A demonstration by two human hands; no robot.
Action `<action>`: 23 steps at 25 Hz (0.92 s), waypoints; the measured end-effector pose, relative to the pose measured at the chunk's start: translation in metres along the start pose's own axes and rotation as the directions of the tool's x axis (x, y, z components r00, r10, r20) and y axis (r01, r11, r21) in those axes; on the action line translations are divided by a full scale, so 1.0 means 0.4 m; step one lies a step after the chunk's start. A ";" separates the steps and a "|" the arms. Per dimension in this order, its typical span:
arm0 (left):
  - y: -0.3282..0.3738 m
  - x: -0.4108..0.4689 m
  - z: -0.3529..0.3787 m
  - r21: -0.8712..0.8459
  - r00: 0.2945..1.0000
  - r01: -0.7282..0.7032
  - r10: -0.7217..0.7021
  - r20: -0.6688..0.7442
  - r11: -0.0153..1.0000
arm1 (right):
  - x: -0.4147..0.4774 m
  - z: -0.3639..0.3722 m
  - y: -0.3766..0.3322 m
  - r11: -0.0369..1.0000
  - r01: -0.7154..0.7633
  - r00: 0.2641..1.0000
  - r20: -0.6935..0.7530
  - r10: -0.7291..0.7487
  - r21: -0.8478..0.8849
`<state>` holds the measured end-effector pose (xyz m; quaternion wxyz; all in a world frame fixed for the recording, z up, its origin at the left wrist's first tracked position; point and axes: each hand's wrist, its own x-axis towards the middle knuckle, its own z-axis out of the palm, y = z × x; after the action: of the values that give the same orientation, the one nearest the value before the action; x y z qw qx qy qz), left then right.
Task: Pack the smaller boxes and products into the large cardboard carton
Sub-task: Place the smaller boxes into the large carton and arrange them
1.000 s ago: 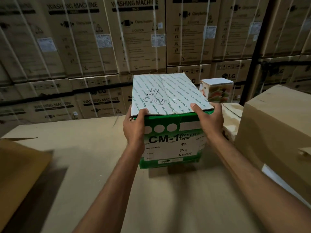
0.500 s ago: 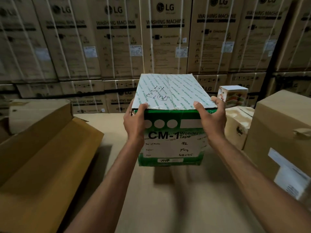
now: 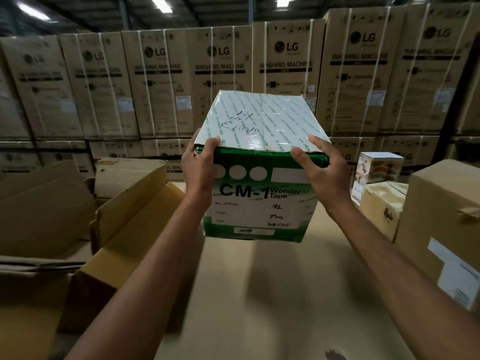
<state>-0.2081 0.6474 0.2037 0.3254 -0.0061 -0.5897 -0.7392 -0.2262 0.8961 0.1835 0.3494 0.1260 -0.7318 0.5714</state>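
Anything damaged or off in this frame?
The tape box, gripped by the left hand and right hand, has a frayed, crumpled top edge at its near-left corner. A loose strip curls off the brown carton at right. Nothing spilled.

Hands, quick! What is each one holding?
Left hand: fingers grip the green tape box, near left corner.
Right hand: fingers grip the same box, near right corner.

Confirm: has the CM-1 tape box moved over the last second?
Yes. The CM-1 tape box rose and shifted left against the small printed box: its top is now higher and a gap separates them.
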 end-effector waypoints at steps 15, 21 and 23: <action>0.435 0.114 -0.557 -0.038 0.947 -0.318 0.320 0.028 0.947 | -0.119 0.411 -0.500 0.924 0.378 0.915 0.129 -0.382 0.056; 0.502 0.299 -0.867 0.018 0.922 -0.385 0.384 0.043 0.923 | -0.180 0.762 -0.606 0.908 0.409 0.908 0.056 -0.415 0.093; 0.512 0.367 -0.937 0.023 0.914 -0.405 0.404 0.035 0.914 | -0.183 0.855 -0.628 0.903 0.419 0.905 0.035 -0.424 0.097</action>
<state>-0.0831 0.2305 0.3248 0.4625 -0.1343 -0.5913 -0.6469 -0.1522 0.4849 0.2885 0.4385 0.3121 -0.6711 0.5099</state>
